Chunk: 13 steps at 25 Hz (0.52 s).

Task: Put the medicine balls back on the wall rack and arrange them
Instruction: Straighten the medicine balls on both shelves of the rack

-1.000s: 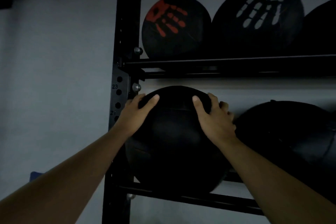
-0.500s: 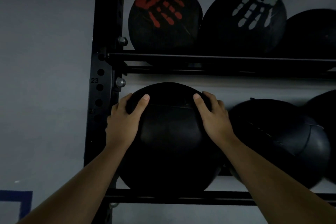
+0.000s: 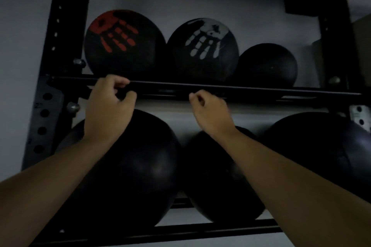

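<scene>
A black wall rack holds medicine balls on two shelves. On the lower shelf a large plain black ball (image 3: 136,166) sits at the left, touching a second black ball (image 3: 216,186), with a third (image 3: 321,146) at the right. My left hand (image 3: 110,106) is above the left ball, in front of the upper rail (image 3: 251,89), thumb and curled fingers apart, holding nothing. My right hand (image 3: 210,110) hovers just below that rail, fingers loosely curled in and empty. The upper shelf carries a red-handprint ball (image 3: 124,46), a white-handprint ball (image 3: 202,50) and a smaller plain ball (image 3: 267,66).
The rack's left upright (image 3: 58,46) with bolt holes and the right upright (image 3: 333,36) frame the shelves against a pale wall. The lower rail (image 3: 200,230) runs under the bottom balls. The light is dim.
Both hands have let go of the lower left ball and risen to the upper rail. The ball stays on the lower shelf. The view has tilted up and drawn back.
</scene>
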Tool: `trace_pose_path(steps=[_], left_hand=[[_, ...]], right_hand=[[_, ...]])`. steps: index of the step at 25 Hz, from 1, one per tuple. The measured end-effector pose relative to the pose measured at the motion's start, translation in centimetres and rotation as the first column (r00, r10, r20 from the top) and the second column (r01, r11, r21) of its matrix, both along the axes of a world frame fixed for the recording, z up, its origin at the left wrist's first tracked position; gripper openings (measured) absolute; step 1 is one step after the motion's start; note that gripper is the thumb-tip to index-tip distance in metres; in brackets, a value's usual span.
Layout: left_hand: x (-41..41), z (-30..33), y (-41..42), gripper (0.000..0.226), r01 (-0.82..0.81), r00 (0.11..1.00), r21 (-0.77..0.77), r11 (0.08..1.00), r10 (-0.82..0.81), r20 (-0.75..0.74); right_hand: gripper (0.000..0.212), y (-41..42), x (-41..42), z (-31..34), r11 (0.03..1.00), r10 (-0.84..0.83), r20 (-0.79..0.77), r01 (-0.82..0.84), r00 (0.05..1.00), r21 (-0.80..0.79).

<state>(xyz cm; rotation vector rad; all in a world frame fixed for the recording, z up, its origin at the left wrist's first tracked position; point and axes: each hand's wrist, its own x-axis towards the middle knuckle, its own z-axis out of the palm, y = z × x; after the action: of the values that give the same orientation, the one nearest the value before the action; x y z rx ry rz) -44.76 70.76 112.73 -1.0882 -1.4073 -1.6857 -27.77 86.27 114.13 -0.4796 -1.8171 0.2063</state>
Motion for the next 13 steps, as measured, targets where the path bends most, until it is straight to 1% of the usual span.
trace_pose_path(steps=[3, 6, 8, 10, 11, 13], left_hand=[[7.0, 3.7, 4.9, 0.023, 0.015, 0.993, 0.049, 0.999, -0.009, -0.12], [13.4, 6.7, 10.5, 0.022, 0.051, 0.981, 0.074, 0.996, -0.036, -0.191], [16.8, 8.6, 13.9, 0.027, 0.035, 0.978, 0.072, 0.997, -0.02, -0.208], [19.5, 10.1, 16.9, 0.029, -0.008, 0.977, 0.055, 0.998, 0.02, -0.211], [20.7, 10.8, 18.4, 0.029, -0.02, 0.976, 0.049, 0.999, 0.03, -0.214], [22.5, 12.2, 21.1, 0.03, -0.044, 0.97, 0.02, 0.999, 0.047, -0.237]], right_hand=[[0.038, 4.2, 7.8, 4.1, 0.991, -0.04, -0.137, 0.056, 0.99, 0.119], [0.04, 10.1, 16.0, 8.1, 0.979, -0.089, -0.211, 0.124, 0.973, 0.16], [0.039, 14.2, 20.5, 10.4, 0.971, -0.159, -0.223, 0.193, 0.962, 0.139], [0.042, 18.0, 23.6, 12.3, 0.967, -0.229, -0.2, 0.247, 0.953, 0.067], [0.044, 19.9, 24.6, 13.1, 0.972, -0.23, -0.183, 0.236, 0.956, 0.014], [0.047, 23.0, 25.5, 14.1, 0.983, -0.178, -0.155, 0.168, 0.972, -0.08]])
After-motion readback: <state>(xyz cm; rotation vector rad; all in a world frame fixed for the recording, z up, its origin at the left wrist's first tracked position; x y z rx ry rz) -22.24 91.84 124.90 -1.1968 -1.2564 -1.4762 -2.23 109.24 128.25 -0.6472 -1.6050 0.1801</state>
